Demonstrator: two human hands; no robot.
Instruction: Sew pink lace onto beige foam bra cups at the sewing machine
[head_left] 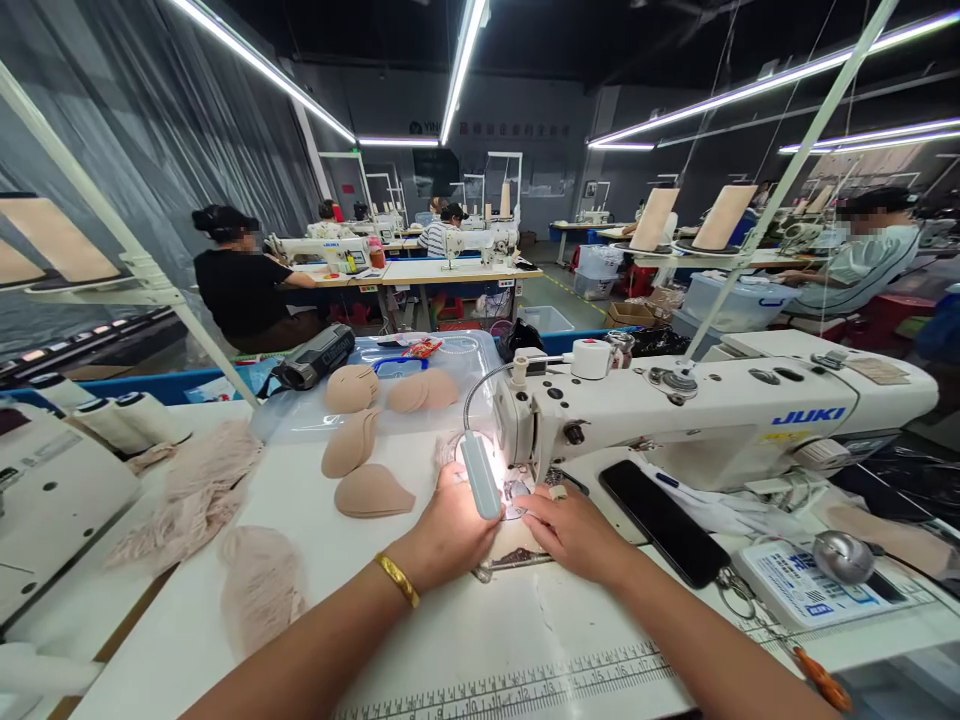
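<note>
A beige fabric piece with a darker lace-like edge (523, 556) lies under the needle area of a white JUKI sewing machine (720, 400). My left hand (450, 530), with a gold bracelet at the wrist, is curled on the fabric's left side; the grey head of a small lamp (480, 475) hides part of its fingers. From the right, my right hand (577, 532) rests beside the presser foot, its fingers stretched out and laid on the fabric, a pale band round one finger. Bright lamplight washes out detail at the needle.
Beige moulded cups (373, 492) are stacked left of my hands, some on a clear plastic lid (300, 420). Sheer beige fabric (262, 580) lies nearer. A black phone (664, 520), a white box (817, 585) and orange-handled tool (821, 680) sit right. People work at machines beyond.
</note>
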